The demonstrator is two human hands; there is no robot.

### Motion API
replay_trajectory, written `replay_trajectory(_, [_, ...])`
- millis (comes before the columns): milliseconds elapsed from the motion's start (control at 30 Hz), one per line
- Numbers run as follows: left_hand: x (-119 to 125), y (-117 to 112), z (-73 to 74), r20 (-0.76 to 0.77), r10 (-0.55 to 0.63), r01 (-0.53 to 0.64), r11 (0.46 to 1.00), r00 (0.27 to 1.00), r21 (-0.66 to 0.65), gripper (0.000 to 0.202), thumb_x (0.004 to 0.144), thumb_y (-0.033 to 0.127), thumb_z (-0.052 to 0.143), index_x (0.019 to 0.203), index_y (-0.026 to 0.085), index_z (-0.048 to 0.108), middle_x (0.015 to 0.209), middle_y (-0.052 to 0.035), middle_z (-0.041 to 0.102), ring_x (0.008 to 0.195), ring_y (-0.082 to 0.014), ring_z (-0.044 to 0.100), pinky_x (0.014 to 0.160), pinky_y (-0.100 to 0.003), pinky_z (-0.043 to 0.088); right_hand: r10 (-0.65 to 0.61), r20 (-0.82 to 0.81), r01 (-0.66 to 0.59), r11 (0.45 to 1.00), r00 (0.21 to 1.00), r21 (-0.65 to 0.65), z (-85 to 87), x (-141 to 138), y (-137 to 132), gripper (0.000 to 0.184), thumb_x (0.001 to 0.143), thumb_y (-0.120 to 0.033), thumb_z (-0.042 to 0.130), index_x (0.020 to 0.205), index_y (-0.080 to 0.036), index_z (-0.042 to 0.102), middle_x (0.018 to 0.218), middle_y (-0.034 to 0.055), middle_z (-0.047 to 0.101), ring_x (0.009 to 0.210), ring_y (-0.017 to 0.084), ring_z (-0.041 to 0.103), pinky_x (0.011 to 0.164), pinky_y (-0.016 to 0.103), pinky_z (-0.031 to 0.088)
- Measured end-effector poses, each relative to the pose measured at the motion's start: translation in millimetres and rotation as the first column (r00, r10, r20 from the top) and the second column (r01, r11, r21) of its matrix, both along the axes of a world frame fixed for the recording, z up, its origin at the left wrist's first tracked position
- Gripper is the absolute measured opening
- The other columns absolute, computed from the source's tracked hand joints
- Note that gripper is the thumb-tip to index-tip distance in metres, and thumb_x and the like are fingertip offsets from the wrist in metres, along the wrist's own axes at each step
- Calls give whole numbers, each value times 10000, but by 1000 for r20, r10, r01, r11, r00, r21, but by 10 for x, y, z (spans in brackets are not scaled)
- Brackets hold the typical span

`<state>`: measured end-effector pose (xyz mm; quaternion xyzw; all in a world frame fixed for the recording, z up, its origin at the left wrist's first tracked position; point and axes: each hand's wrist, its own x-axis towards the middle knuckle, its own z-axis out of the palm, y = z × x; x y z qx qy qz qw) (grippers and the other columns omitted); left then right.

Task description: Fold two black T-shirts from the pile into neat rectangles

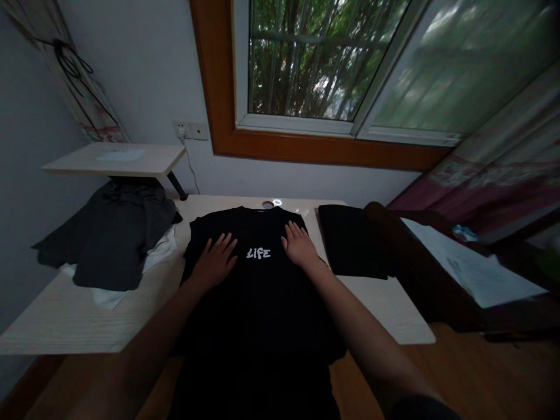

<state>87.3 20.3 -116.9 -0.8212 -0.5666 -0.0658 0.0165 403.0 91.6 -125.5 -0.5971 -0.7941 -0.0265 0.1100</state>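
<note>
A black T-shirt (258,297) with white lettering on its chest lies spread over the table, its neckline toward the wall and its lower part reaching the front edge. My left hand (215,261) rests flat on the left side of the shirt, fingers spread. On the opposite side, my right hand (300,244) lies flat near the shirt's right shoulder, its fingers stretched out. Neither hand grips the fabric. To the right of the shirt sits a folded black garment (352,242).
Dark grey and white clothes (118,233) are heaped at the table's left, partly under a raised shelf (118,158). The pale table (56,318) stands against the wall below a window (324,58). At right, a dark piece of furniture holds a white sheet (472,268).
</note>
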Motion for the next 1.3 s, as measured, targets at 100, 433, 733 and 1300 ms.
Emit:
replay_trajectory(100, [-26,-31,-8,-3,7,-7,1000,1000,-4,581,1030,469,339,1584,295,361,1690,-37,263,1571,-252,205,1272,-523,195,49,-23,-50,998,999,-41,-19,58,-141,653,1047,-440,313,1551,-32,392,1654,185,291,1556,279,248,1265,475,229])
replay_trajectory(433, [-22,-26,-21,-13,-1,1,1000,1000,10,591,1040,487,303,1583,262,365,1696,-53,240,1576,-248,183,1278,-523,175,131,-14,-132,986,991,-97,29,266,-483,721,1050,-563,284,1585,-83,351,1684,151,217,1569,263,200,1284,464,209])
replay_trajectory(733, [-12,-40,6,-20,11,-11,1000,1000,-6,609,1035,530,306,1587,277,352,1699,-42,232,1580,-238,165,1282,-509,157,115,-10,-116,986,993,-119,16,362,-996,749,1031,-611,315,1613,-140,306,1691,113,175,1573,258,163,1293,470,203])
replay_trajectory(1300, [-28,-29,-67,10,-22,21,999,1000,50,605,1045,512,310,1571,224,385,1694,-83,248,1574,-267,187,1264,-534,186,59,-111,-62,998,992,-30,227,147,-344,730,1050,-565,297,1553,-46,399,1666,194,260,1558,312,233,1266,495,251])
